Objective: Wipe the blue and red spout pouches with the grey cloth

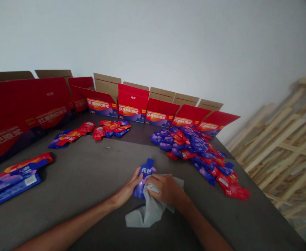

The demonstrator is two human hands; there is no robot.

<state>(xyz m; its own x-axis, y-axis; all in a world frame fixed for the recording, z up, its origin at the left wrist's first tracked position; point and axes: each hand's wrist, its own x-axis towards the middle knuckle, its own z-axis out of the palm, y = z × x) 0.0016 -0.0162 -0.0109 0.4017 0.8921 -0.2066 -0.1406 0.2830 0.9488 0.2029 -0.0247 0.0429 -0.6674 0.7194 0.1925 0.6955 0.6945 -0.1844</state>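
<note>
My left hand (128,186) grips the left edge of a blue pouch (147,170) with white lettering and a narrow spout end pointing away from me. Bunched in my right hand (165,188) is a grey cloth (153,209), pressed against the pouch's right side. The cloth's loose end hangs down toward the table. Part of the pouch's lower face is covered by my right fingers and the cloth. To the right lies a large heap of blue and red pouches (192,143).
Open red cartons (133,103) line the table's back edge, with larger ones (24,108) on the left. Smaller pouch groups lie before them, one at centre (111,129), another farther left (71,136). Flat printed packs (16,177) rest at left. Wooden slats (286,150) stand beyond the right edge.
</note>
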